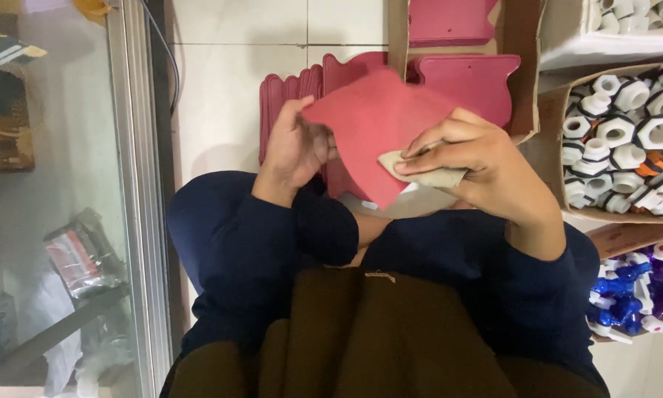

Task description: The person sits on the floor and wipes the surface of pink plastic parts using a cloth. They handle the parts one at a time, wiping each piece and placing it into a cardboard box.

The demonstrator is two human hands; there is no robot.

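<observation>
My left hand [294,144] grips the left edge of a flat dark-red plastic plate [372,121] and holds it tilted in front of me. My right hand [471,158] presses a beige cloth [427,175] against the plate's lower right part. Both arms wear dark blue sleeves, and a brown garment covers my lap below.
A stack of like red plates [291,92] stands on the tiled floor, with more in a cardboard box [527,74]. At right, a box of white plastic nuts [626,140] and blue-and-white pieces [630,287]. A glass cabinet [58,206] fills the left.
</observation>
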